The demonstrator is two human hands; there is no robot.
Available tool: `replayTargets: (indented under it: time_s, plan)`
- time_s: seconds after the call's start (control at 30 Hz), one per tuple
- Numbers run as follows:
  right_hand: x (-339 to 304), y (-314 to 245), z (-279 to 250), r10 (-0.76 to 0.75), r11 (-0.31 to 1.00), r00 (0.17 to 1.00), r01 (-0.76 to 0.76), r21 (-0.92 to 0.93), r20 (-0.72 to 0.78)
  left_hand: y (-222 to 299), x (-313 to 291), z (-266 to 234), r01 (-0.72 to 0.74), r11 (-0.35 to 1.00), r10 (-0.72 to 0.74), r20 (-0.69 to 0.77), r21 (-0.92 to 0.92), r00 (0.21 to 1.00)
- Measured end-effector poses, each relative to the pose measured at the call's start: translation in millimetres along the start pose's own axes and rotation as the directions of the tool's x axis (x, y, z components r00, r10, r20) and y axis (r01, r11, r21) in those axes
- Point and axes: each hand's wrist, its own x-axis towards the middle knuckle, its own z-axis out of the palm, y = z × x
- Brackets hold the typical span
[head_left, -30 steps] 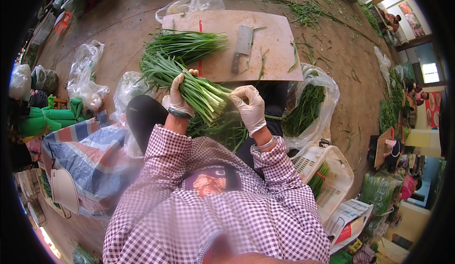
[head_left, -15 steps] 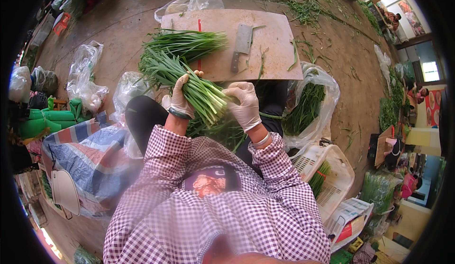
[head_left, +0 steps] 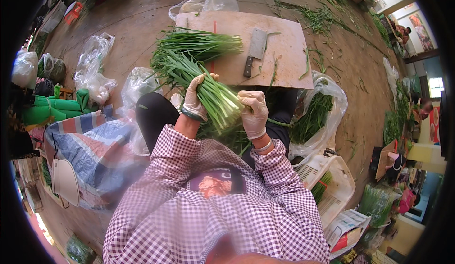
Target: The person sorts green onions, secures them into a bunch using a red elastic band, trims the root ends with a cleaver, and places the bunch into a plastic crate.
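A loose bunch of garlic chives (head_left: 222,102) lies across my gloved left hand (head_left: 193,97), which is closed round the stalks. Its green leaves point to the upper left and its pale ends to the lower right. Against those pale ends my gloved right hand (head_left: 254,114) is curled in a pinch; what its fingertips hold is hidden. Just beyond, a second pile of chives (head_left: 199,45) rests on the left part of a board (head_left: 284,67), over a red strip (head_left: 214,27). A cleaver (head_left: 256,46) with a dark handle lies on the board's middle.
An open plastic bag of greens (head_left: 313,117) stands right of my knees, with a white crate (head_left: 343,176) nearer me. A striped woven sack (head_left: 95,155) and clear plastic bags (head_left: 92,65) are at left. Scraps of leaf (head_left: 322,20) litter the floor beyond.
The whole view has shifted, so the board and hands appear farther right. My right hand has turned slightly, its fingers still at the pale ends. My left hand keeps its hold on the chives.
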Motion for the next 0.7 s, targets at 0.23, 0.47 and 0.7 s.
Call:
replayTargets:
  time_s: [0.23, 0.47, 0.7]
  plan:
    - [-15, 8, 7, 0.196, 0.969, 0.978, -0.182, 0.170, -0.070, -2, -4, 10, -0.024, 0.999, 0.024, 0.012, 0.037, 1.000]
    - [-27, 13, 3, 0.347, 0.895, 0.930, -0.289, 0.341, -0.122, 0, -7, 17, -0.001, 0.998, 0.002, -0.023, 0.062, 1.000]
    - [-23, 30, -25, 0.635, 0.718, 0.767, -0.539, 0.440, -0.096, 9, -7, 17, -0.071, 0.996, 0.071, -0.001, 0.049, 0.997]
